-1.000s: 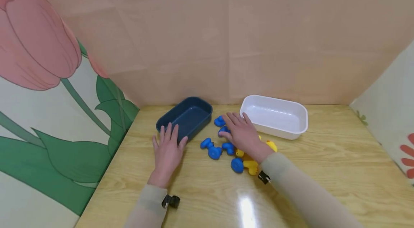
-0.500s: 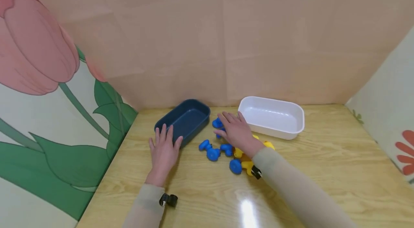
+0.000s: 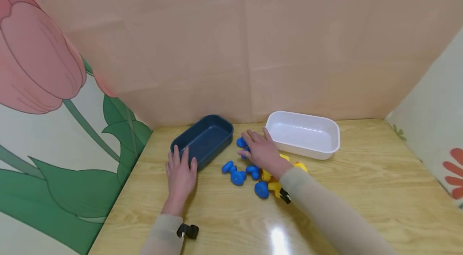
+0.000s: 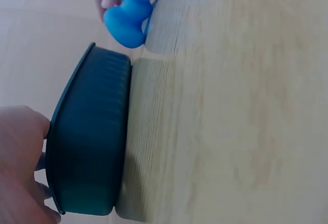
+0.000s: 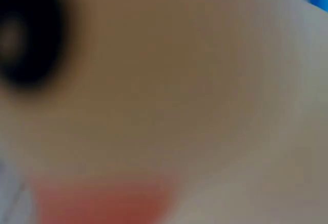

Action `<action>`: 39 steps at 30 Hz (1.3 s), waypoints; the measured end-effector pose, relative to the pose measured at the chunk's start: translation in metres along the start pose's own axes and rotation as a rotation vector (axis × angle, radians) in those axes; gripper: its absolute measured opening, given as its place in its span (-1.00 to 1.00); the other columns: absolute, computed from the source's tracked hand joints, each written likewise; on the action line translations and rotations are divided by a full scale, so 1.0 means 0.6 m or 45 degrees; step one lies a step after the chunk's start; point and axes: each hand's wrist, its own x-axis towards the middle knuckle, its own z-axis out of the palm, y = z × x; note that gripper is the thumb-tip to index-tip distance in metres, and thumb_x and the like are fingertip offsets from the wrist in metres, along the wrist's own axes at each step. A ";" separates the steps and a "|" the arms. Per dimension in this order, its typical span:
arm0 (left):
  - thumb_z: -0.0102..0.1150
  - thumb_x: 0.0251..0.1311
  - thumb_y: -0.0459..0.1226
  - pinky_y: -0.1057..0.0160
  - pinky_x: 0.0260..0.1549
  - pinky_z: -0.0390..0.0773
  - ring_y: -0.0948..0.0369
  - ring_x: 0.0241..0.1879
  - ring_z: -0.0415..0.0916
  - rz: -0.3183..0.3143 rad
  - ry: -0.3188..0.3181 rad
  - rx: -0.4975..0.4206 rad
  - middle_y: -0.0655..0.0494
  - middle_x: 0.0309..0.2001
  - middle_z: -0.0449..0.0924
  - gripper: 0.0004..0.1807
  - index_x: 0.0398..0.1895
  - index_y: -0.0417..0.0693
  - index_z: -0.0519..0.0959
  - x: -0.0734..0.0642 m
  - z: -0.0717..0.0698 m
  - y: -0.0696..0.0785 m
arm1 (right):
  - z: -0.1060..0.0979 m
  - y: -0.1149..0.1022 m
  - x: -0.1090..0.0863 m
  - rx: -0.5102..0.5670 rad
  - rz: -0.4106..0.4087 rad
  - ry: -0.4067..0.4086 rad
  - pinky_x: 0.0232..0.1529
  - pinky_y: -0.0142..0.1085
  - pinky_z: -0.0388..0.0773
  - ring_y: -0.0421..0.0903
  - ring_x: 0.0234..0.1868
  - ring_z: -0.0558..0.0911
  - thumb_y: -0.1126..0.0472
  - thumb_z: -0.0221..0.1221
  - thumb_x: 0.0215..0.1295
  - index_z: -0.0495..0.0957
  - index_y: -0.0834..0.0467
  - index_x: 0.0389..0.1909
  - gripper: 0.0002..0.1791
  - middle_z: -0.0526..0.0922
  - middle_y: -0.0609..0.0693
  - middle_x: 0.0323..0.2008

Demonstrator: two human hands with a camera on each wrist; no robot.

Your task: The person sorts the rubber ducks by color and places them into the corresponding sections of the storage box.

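My left hand (image 3: 181, 180) lies at the near end of a dark blue tray (image 3: 214, 154), fingertips over its rim and fingers nearly straight. In the left wrist view that hand (image 4: 20, 157) is beside the tray's upper edge. My right hand (image 3: 263, 152) is spread over a group of small toys, fingers extended. Under and near its fingertips are blue toys (image 3: 241, 141), partly hidden by the hand. Yellow toys (image 3: 274, 187) lie below its wrist. A blurred toy duck's face (image 5: 164, 80), with a black eye and red-orange beak, fills the right wrist view.
A white tray (image 3: 307, 149) stands at the back right, just beyond my right hand. More blue toys (image 3: 238, 177) lie on the wooden table (image 3: 224, 223) between my hands. A pinkish-brown sheet (image 3: 181, 46) rises behind the trays.
The head view has shifted slightly, so everything sits a little lower and further left. My left thumb has drawn in closer to the fingers. My right hand stays over the toys.
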 end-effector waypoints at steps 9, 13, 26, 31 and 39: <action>0.00 0.71 -0.16 -0.37 0.64 -0.09 -0.35 0.73 -0.23 -0.111 0.062 -0.167 -0.48 0.74 -0.22 -0.29 0.74 -0.32 0.16 0.007 0.000 -0.011 | -0.009 -0.010 0.003 -0.082 -0.004 -0.022 0.68 0.35 -0.09 0.22 0.51 0.52 -0.31 0.16 0.64 0.42 0.21 0.63 -0.16 0.54 0.26 0.48; -0.01 0.72 -0.13 -0.37 0.64 -0.07 -0.33 0.73 -0.23 -0.149 0.072 -0.221 -0.48 0.74 -0.19 -0.25 0.75 -0.35 0.10 0.011 0.002 -0.018 | -0.003 -0.006 0.003 -0.064 -0.011 0.013 0.68 0.35 -0.10 0.24 0.47 0.55 -0.27 0.20 0.63 0.46 0.24 0.59 -0.19 0.57 0.27 0.44; -0.12 0.77 -0.07 -0.29 0.67 -0.12 -0.32 0.73 -0.24 -0.209 -0.004 -0.417 -0.36 0.76 -0.12 -0.23 0.80 -0.27 -0.04 0.020 0.006 -0.046 | 0.005 -0.006 0.007 0.003 -0.037 0.026 0.70 0.29 -0.15 0.16 0.43 0.60 -0.30 0.23 0.60 0.55 0.14 0.49 -0.28 0.67 0.18 0.35; -0.11 0.78 -0.08 -0.27 0.67 -0.07 -0.26 0.74 -0.22 -0.204 -0.017 -0.516 -0.32 0.77 -0.15 -0.22 0.82 -0.23 -0.07 0.023 0.009 -0.052 | 0.003 -0.006 0.002 0.088 -0.037 0.020 0.69 0.26 0.02 0.19 0.43 0.58 -0.21 0.32 0.58 0.58 0.13 0.44 -0.36 0.68 0.18 0.34; -0.09 0.78 -0.11 -0.19 0.68 -0.03 -0.15 0.76 -0.18 -0.222 -0.018 -0.596 -0.24 0.79 -0.18 -0.23 0.83 -0.16 -0.10 0.025 0.014 -0.057 | 0.011 -0.005 -0.005 0.327 0.025 -0.059 0.33 0.12 0.62 0.14 0.20 0.67 -0.04 0.34 0.61 0.55 0.06 0.41 -0.51 0.66 0.12 0.26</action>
